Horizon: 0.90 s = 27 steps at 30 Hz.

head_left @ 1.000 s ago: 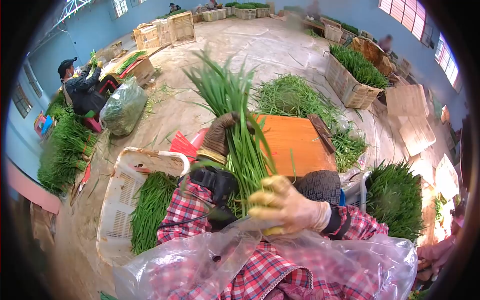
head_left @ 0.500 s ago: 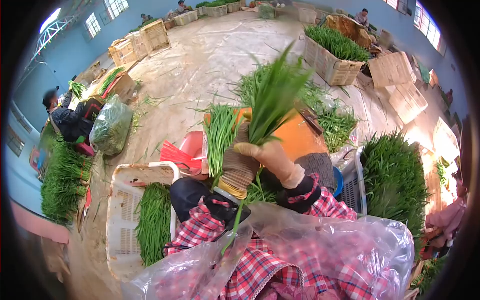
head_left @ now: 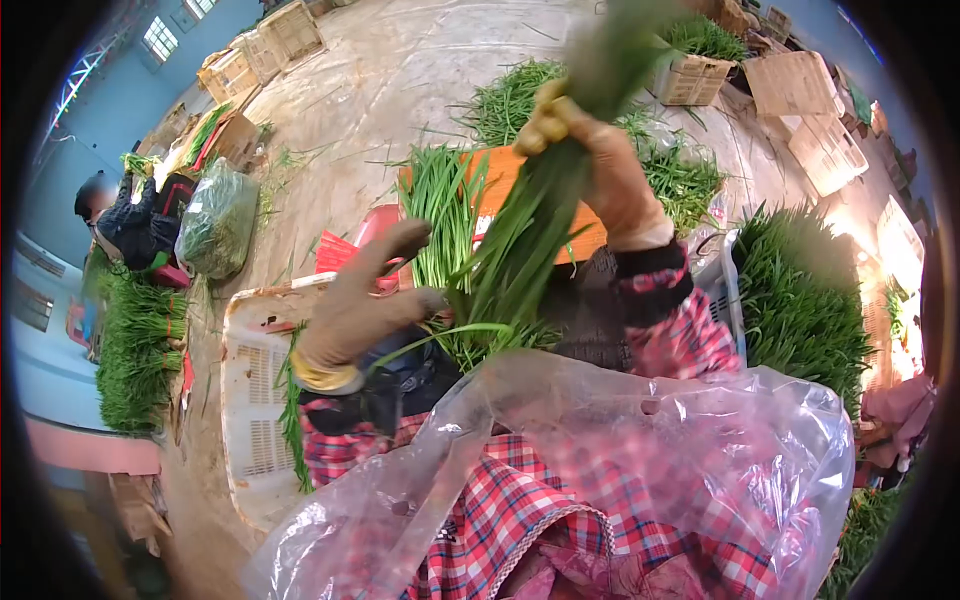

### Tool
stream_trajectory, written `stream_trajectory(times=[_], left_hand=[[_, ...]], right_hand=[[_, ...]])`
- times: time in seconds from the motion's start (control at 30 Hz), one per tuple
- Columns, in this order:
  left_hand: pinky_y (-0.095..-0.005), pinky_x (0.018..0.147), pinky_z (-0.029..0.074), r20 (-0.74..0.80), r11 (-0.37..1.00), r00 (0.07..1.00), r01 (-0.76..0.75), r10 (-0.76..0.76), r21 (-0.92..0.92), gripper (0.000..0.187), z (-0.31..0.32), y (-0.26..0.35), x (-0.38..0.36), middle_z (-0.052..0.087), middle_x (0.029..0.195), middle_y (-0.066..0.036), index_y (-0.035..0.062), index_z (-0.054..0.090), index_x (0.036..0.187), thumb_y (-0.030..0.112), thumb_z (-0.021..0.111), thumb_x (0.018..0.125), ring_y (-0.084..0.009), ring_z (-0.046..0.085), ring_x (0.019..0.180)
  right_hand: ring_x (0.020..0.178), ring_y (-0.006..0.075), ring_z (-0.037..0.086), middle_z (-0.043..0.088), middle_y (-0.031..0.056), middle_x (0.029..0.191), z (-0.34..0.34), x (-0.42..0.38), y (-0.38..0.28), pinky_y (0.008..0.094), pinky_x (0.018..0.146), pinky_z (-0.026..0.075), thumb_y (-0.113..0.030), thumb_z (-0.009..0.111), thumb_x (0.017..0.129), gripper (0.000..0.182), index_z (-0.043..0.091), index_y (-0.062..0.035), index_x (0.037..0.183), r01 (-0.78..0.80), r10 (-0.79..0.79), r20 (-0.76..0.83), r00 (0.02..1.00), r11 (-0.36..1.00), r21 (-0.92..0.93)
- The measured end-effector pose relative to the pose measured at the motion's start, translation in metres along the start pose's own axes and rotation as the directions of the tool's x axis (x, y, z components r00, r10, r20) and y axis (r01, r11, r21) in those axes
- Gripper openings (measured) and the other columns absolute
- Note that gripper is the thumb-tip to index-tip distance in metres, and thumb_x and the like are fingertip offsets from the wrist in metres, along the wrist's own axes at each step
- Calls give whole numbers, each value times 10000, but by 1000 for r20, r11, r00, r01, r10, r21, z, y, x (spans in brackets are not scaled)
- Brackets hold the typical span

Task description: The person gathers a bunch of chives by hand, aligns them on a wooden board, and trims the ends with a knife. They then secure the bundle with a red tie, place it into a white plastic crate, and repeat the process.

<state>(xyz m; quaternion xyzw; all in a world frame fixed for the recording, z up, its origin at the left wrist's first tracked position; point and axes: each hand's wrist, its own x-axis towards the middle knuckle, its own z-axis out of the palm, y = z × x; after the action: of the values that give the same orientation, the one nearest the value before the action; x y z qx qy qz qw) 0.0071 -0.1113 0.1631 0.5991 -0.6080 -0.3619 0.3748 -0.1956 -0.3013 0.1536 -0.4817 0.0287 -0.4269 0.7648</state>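
2 gloved hands fill the middle of the head view, and they have just parted. The left hand (head_left: 362, 305), in a brown-grey fabric glove with a yellow cuff, no longer wraps the thick bunch of long flat green leaves (head_left: 535, 215); its thumb and fingers are spread, with nothing between them. The right hand (head_left: 605, 160), in a thin pale glove with yellow fingers, is closed around the bunch by itself and higher up than 0.5 seconds ago. The bunch thus seems to depend on 1 grip alone, leaving the other hand free beside the loose pale-stemmed green stalks (head_left: 440, 205); whether its fingertips touch them I cannot tell.

The bunch is above the near side of the flat orange surface (head_left: 502, 172), tilted, its top leaning right. Above the fist it is a blurred green mass, so the tips cannot be made out. Below the fist it fans a little, the leaves narrow, mostly parallel and glossy, dark with lighter streaks. Its lower end merges with greenery over the lap, just beyond the clear plastic sheet (head_left: 650, 425), so where it stops is unclear.
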Motion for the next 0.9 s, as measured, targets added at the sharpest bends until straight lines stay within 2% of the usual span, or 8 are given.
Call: stream_trajectory(times=[0.07,0.2,0.27,0.43,0.57,0.73,0.87,0.9], left_hand=[[-383,1068,347,77,986,994,94,-84,-141,853,-25,-19,-3,438,1404,-161,0,335,1426,285,764,747,-249,399,1321],[-398,1111,283,95,968,994,72,-50,-239,818,-27,-65,11,418,1424,-118,38,329,1446,236,739,766,-233,373,1336],[-401,1121,264,118,953,991,-25,63,-301,861,-19,-58,32,404,1436,-115,36,321,1450,274,759,748,-239,361,1344],[-370,1110,297,199,592,928,-28,314,-806,976,18,-7,66,340,1470,-87,28,250,1466,304,798,707,-234,341,1350],[-399,972,474,44,643,989,-56,139,-764,801,8,-13,80,532,1271,-139,9,367,1379,203,774,718,-272,558,1141],[-453,909,522,15,613,997,-34,75,-790,629,10,-3,72,581,1197,-160,5,425,1331,71,698,768,-305,609,1063],[-469,889,527,-31,548,987,-114,158,-828,371,-14,-22,75,629,1061,-148,13,516,1175,120,640,842,-319,628,1010],[-476,889,525,-98,449,974,-183,206,-875,291,-16,-25,75,640,1011,-132,15,551,1107,133,632,853,-316,632,997]], right_hand=[[736,123,520,498,-10,756,-5,-2,2,295,748,465,-205,563,955,196,528,-28,1029,-96,116,27,993,915,-393],[753,119,561,571,18,761,8,-1,-8,266,693,469,-194,577,948,171,580,-25,975,-91,59,129,990,960,266],[687,139,571,590,37,758,21,3,4,275,641,468,-158,610,912,152,583,-9,914,-82,119,113,986,954,-289],[684,161,617,645,65,821,62,25,-4,290,650,519,-135,597,915,143,611,-1,961,-279,286,195,938,958,-61],[777,246,666,685,152,852,72,47,-2,361,740,526,-172,600,860,193,670,-27,966,138,20,301,953,858,-495],[864,221,640,695,139,956,89,75,19,354,785,491,-354,665,837,414,636,-33,1097,186,-115,150,982,446,-876],[1121,281,561,569,219,1263,66,74,-12,350,948,436,-415,650,843,699,449,50,1325,75,85,148,985,562,-824],[1124,291,563,565,290,1206,33,93,19,352,924,455,-491,650,815,812,459,165,1253,340,-295,187,937,653,-676]])
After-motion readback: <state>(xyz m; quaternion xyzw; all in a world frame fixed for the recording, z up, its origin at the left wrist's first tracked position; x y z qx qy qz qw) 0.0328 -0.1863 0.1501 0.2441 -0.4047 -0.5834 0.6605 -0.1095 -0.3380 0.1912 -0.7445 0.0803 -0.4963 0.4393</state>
